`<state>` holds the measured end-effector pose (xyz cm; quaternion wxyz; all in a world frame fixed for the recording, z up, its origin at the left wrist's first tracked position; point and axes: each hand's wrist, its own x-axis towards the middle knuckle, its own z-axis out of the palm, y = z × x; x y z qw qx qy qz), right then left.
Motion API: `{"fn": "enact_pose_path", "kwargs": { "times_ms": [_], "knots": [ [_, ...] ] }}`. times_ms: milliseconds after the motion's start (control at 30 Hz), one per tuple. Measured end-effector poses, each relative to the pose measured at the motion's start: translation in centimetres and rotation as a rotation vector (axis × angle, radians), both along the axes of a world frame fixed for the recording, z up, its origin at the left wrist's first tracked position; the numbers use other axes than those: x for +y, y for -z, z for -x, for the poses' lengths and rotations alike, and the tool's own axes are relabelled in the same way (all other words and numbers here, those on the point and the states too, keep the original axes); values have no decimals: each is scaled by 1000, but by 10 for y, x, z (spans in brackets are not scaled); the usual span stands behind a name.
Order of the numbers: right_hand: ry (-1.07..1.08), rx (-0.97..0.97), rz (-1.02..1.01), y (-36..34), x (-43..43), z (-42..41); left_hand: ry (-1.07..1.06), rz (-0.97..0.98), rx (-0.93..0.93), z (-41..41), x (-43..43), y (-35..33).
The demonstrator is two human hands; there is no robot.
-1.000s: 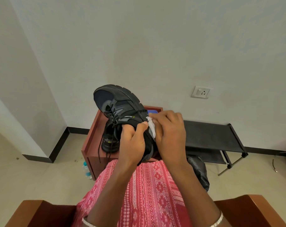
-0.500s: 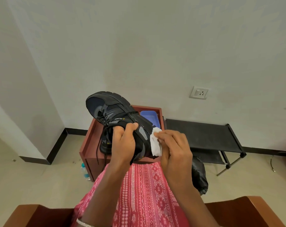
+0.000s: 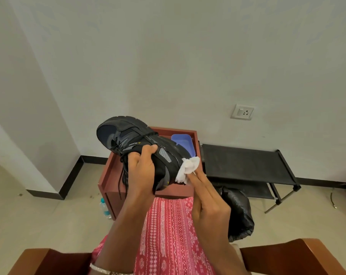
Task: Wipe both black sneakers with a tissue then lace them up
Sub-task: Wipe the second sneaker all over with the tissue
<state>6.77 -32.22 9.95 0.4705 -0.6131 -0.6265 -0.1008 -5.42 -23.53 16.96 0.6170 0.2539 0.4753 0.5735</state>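
My left hand grips a black sneaker round its middle and holds it up, toe to the upper left and heel to the lower right. Its loose black laces hang down beside my wrist. A crumpled white tissue lies against the sneaker's heel, held there at the fingertips of my right hand, whose fingers are stretched out. The other sneaker is not plainly visible behind my left hand and the held shoe.
Below the shoe stands a red-brown wooden table with a blue tray at its back. A black rack stands to the right, a black bag on the floor, a water bottle left. A wooden chair arm flanks my lap.
My right hand slid the tissue from the sneaker's side down to its heel, fingers stretching out. The sneaker turned a little, so the blue tray came into view.
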Motion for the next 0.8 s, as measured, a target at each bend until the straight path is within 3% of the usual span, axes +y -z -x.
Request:
{"fn": "enact_pose_path", "kwargs": {
  "times_ms": [133,333,567,800],
  "knots": [
    [-1,-14,-26,-12,11,10,81,23,-1,2,3,1],
    [-115,-116,53,-40,38,25,218,67,-158,16,4,5],
    [-240,-58,-52,-39,33,38,276,193,-406,24,3,2],
    [-304,-97,-51,-31,25,51,286,259,-379,19,4,10]
  ]
}}
